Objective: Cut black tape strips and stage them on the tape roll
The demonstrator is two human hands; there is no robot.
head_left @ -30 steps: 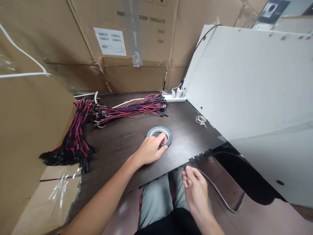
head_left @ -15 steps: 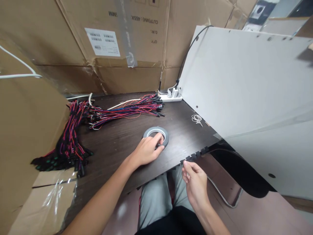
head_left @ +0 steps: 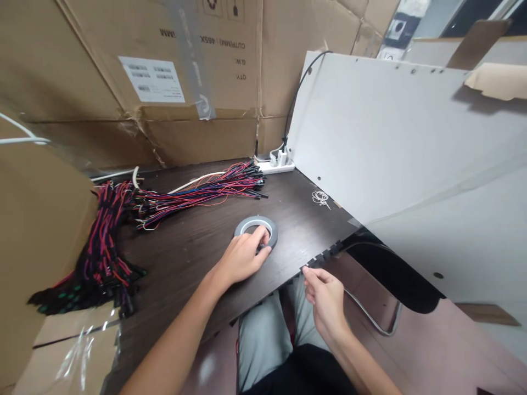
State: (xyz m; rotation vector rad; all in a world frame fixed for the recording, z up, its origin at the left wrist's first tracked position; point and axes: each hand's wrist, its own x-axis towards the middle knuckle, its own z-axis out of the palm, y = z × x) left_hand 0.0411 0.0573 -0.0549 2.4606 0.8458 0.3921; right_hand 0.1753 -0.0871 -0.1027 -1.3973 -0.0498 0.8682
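A grey roll of tape [head_left: 272, 230] with a pale inner ring lies flat on the dark tabletop [head_left: 197, 241]. My left hand [head_left: 241, 257] grips its near right side, the index finger curled into the hole and the thumb at the outer rim. Along the table's front edge hang several short strips of black tape [head_left: 325, 255] in a row. At the left end of that row, my right hand [head_left: 327, 299] is closed in a pinch on a strip of tape at the edge. Its fingertips hide most of this strip.
Bundles of red, blue and black wires [head_left: 197, 195] lie behind and to the left. A white power strip [head_left: 275, 167] stands at the back beside a white panel [head_left: 370, 131]. A coiled white cord [head_left: 320, 198] rests to the right. Cardboard boxes [head_left: 197, 137] wall the back and left.
The camera view has turned slightly to the right, so the scene sits further left. Both hands keep nearly the same places at the tape roll and the table edge.
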